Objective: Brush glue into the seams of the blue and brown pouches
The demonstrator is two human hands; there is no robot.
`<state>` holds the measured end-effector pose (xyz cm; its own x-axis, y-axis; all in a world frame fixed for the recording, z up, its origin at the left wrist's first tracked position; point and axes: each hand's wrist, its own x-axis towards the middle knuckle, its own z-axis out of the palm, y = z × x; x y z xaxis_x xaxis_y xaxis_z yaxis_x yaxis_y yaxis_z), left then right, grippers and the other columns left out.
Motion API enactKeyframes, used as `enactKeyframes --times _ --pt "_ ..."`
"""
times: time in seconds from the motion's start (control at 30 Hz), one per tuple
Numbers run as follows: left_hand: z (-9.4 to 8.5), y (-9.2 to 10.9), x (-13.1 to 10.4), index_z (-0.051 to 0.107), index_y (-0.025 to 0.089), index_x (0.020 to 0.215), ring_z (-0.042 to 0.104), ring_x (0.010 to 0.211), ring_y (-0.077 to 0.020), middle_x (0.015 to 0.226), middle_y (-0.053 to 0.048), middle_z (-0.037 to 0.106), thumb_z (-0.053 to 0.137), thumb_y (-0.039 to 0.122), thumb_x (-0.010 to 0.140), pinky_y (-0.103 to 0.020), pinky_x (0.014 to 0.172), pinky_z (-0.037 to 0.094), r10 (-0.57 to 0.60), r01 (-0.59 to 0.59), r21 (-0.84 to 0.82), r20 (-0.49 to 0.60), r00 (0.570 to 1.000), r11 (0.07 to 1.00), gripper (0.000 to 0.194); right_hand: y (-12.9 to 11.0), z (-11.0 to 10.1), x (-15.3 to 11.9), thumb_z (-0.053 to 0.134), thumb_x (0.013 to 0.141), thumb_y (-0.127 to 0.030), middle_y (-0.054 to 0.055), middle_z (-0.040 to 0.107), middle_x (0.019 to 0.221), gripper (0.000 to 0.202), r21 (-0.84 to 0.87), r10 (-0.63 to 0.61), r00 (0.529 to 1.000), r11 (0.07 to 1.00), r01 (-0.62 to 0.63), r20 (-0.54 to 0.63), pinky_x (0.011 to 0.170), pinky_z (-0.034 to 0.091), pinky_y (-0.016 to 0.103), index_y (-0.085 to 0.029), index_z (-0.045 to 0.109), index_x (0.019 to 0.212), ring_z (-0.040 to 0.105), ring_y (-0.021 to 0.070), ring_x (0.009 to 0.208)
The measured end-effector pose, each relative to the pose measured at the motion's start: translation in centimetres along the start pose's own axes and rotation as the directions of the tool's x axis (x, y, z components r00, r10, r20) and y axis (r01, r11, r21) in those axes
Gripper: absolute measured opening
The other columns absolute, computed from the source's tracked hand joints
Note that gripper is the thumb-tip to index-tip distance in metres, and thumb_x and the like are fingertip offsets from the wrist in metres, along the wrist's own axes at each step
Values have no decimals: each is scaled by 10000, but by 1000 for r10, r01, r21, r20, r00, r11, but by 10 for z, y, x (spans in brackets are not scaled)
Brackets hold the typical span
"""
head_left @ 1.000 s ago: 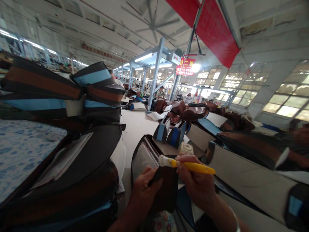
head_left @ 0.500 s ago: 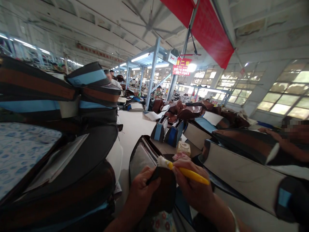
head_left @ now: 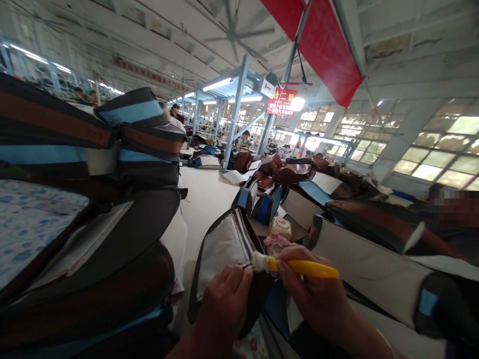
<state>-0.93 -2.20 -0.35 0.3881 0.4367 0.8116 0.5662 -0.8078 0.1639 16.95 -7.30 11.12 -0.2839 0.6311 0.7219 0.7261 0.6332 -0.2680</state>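
A dark bag piece with a light grey panel [head_left: 220, 244] lies tilted in front of me. My left hand [head_left: 227, 294] is closed on its near edge, fingertips at the grey panel's border. In my right hand [head_left: 309, 281] is a brush with a yellow handle [head_left: 318, 269], gripped between thumb and fingers. Its whitish bristles [head_left: 260, 261] touch the edge of the piece, just right of my left fingertips. Behind the brush are a pink crumpled item [head_left: 276, 240] and a small cream-coloured block [head_left: 281, 227].
Bag pieces in black, brown and blue [head_left: 145, 134] are stacked high at the left. More pieces [head_left: 370, 254] lie across the right side. A white table surface [head_left: 205, 187] runs ahead. One person [head_left: 454, 214] is at the right edge, others far back.
The bag piece has turned to show more of its grey panel. My left hand has shifted its grip onto that panel's edge. The brush has moved slightly right and down, its handle now more level.
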Motion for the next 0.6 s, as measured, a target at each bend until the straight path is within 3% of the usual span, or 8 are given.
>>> enactKeyframes --times 0.07,0.2,0.37,0.47,0.6 --pt "0 3 0 637 112 1035 593 690 -193 799 -77 636 490 92 916 -318 622 516 82 -82 86 1 997 993 190 6 -2 5 514 938 -164 -9 612 738 73 -31 -12 996 999 15 87 625 486 263 -221 557 920 609 142 655" --pt "1 8 1 614 97 1014 589 678 -195 784 -67 626 468 76 919 -335 610 529 143 -141 134 -7 990 981 176 10 -10 11 510 940 -176 18 624 790 59 -59 -1 1000 998 3 30 639 473 259 -213 554 928 607 145 696" --pt "-1 10 2 601 98 1015 588 671 -198 773 -59 614 453 72 919 -333 588 526 164 -165 136 17 986 977 179 6 -4 13 481 929 -164 3 605 720 103 -50 -51 976 997 63 210 658 456 287 -215 527 852 570 149 635" --pt "-1 7 1 596 100 1041 593 682 -198 796 -71 624 435 74 925 -331 599 527 159 -159 135 13 987 978 200 7 -1 13 491 930 -163 12 615 751 86 -86 -37 988 995 50 149 700 454 302 -211 537 874 577 157 669" --pt "-5 1 2 599 116 1051 600 699 -196 799 -69 631 480 98 922 -328 628 535 137 -134 89 -27 990 987 177 12 -6 12 542 912 -194 6 627 757 62 7 17 991 1000 -19 131 710 450 298 -204 585 869 587 153 677"
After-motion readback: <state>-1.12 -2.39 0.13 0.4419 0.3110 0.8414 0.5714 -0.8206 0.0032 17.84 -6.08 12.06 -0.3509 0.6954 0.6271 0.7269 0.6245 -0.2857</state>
